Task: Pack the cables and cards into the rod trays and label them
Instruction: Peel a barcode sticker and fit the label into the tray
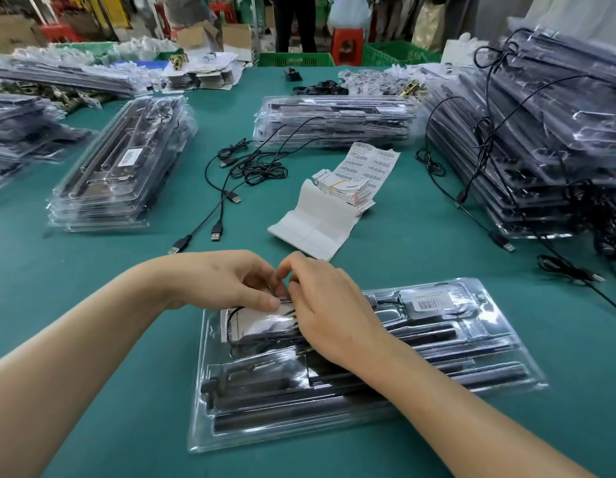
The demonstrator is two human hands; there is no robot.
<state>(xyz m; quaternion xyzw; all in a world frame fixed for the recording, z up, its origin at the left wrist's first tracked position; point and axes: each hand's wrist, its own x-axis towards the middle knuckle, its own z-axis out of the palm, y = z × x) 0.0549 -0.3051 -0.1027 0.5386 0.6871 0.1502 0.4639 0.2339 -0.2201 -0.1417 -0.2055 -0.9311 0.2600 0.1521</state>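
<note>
Barcode label [431, 304] on near tray [499, 343] — print blurred, label sheets [368, 165] likewise unreadable

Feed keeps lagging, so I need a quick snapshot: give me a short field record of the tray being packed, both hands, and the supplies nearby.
tray in work: clear rod tray, near edge of the green table, black rods inside
left hand: left hand, fingers pinching a white card at the tray's left end
right hand: right hand, on the same card and a black cable
barcode label: label on the tray's far right corner
loose cables: USB cables, table centre
label sheets: barcode sheets, beyond the hands
packed stacks: tray stacks, right side
</note>
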